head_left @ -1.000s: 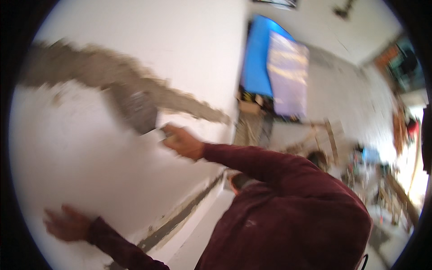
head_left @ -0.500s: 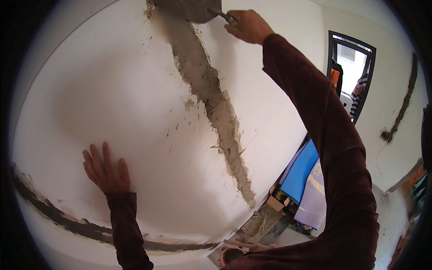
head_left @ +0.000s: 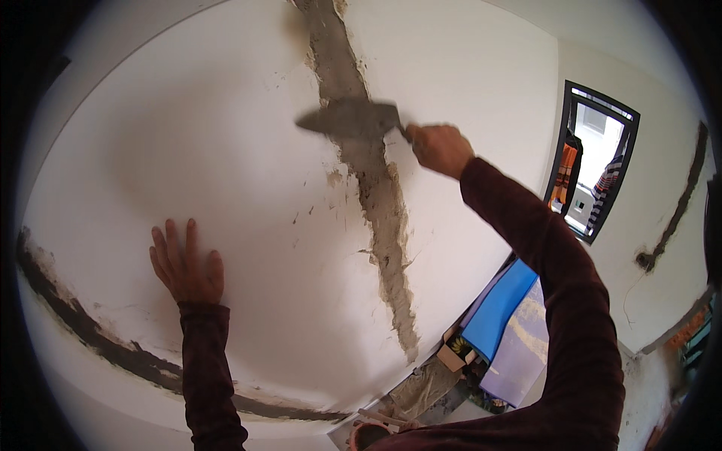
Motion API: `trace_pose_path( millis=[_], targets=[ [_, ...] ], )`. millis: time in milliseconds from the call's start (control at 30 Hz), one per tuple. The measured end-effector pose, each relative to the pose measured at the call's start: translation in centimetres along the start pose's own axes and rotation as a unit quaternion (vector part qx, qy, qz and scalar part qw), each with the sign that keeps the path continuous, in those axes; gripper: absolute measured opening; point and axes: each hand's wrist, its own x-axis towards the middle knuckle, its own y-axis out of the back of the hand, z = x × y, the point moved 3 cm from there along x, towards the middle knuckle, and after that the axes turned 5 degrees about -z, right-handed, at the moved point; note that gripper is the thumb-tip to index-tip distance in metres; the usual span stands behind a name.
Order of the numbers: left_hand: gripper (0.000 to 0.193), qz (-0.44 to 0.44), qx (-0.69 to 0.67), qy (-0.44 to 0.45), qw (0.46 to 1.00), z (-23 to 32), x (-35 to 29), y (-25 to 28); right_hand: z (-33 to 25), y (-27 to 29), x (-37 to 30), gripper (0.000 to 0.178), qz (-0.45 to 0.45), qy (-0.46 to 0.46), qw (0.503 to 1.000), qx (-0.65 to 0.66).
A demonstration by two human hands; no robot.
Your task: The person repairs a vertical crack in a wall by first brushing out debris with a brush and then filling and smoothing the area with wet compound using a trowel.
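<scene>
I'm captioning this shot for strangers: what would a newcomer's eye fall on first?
Probably the rough grey strip running down the white wall, with a trowel in the right hand across its upper part. The left hand is spread over the wall at left. A bright blue sheet stands out at lower right.

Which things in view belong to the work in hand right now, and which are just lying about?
In the work:
- trowel, held in the right hand
- rough grey strip on the white wall, behind the trowel blade

Apparently just lying about:
- blue sheet
- purple sheet
- open cardboard box
</scene>
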Motion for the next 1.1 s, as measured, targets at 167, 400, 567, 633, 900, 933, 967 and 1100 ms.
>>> trace_pose_path(
  millis=[167,400,567,633,900,933,967,1100],
  targets=[
    [0.054,-0.014,-0.004,0.007,1.000,-0.2,-0.7,-0.1,-2.4,-5.0,-5.7,0.017,-0.175,0.078,0.981,-0.028],
    [0.055,-0.022,-0.021,0.008,1.000,0.0,-0.4,0.5,0.7,9.1,5.1,0.019,0.078,-0.053,0.996,-0.003],
    [0.056,-0.021,-0.012,0.007,1.000,-0.4,-0.5,0.6,0.9,13.0,9.3,0.019,0.095,-0.063,0.993,-0.018],
    [0.055,-0.024,-0.016,0.012,1.000,-0.2,-0.6,0.3,1.0,12.0,9.1,0.018,0.111,-0.050,0.992,-0.033],
    [0.057,-0.033,-0.011,0.013,0.999,-0.7,-0.6,0.5,-0.6,8.8,4.5,0.015,-0.029,-0.013,0.999,0.043],
    [0.057,-0.039,-0.016,0.015,0.999,-0.5,-0.7,0.3,-0.7,10.1,4.8,0.017,-0.047,-0.016,0.994,0.098],
    [0.057,-0.038,-0.016,0.013,0.999,-0.4,-0.6,0.4,-0.5,10.8,5.3,0.019,-0.065,-0.019,0.986,0.155],
    [0.056,-0.026,-0.029,0.019,0.999,-0.5,-0.9,0.2,-0.9,11.0,7.3,0.030,-0.084,0.004,0.989,0.121]
  ],
)
